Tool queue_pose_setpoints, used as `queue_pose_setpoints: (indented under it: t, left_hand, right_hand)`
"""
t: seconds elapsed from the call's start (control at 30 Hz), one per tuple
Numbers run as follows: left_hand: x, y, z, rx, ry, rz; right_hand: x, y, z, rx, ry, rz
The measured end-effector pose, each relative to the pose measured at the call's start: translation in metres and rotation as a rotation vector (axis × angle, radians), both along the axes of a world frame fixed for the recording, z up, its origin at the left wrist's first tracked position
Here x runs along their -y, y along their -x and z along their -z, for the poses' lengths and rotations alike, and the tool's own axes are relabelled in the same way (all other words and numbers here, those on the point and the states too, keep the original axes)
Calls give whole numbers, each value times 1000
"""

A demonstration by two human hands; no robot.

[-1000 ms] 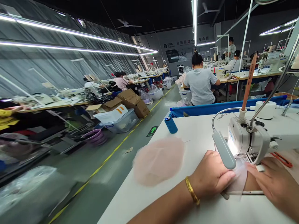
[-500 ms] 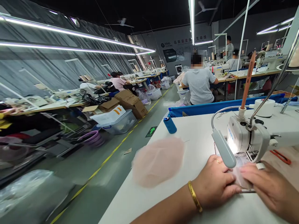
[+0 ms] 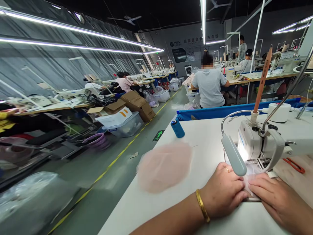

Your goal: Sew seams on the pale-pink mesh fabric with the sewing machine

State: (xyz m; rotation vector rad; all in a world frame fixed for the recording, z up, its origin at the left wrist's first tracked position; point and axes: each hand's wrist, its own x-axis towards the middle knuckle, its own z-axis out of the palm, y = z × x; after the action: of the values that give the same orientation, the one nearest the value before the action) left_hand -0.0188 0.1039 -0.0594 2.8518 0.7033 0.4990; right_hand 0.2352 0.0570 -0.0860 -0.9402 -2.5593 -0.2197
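Note:
My left hand, with a gold bangle and a ring, rests on the white table with its fingers curled down on a small pale fabric piece under the sewing machine. My right hand lies flat on the same piece from the right, fingertips meeting the left hand's. The machine's lamp hangs just above both hands. A stack of pink sheer fabric pieces lies to the left of my left hand.
A blue thread spool stands at the table's far left. Red-handled scissors lie right of the machine. A person in a grey shirt sits ahead with their back turned. Boxes and bins line the aisle on the left.
Both hands have slid a little nearer to me along the table with the fabric piece. The right hand has closed in toward the left until their fingertips meet.

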Motion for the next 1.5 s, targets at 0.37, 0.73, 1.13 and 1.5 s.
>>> queue_pose_setpoints:
  t: [0.37, 0.73, 1.13, 1.5]
  left_hand:
    - [4, 1, -3, -35, -86, 15]
    - [-3, -3, 0, -23, -82, -48]
    - [-8, -2, 6, 38, -51, -76]
    - [-50, -15, 4, 161, 224, -425]
  right_hand:
    - [-5, -2, 9, -112, -82, 16]
    - [-11, -6, 23, -135, -37, 142]
    - [-8, -5, 27, -122, 14, 157]
    - [-17, -8, 40, -182, 100, 296]
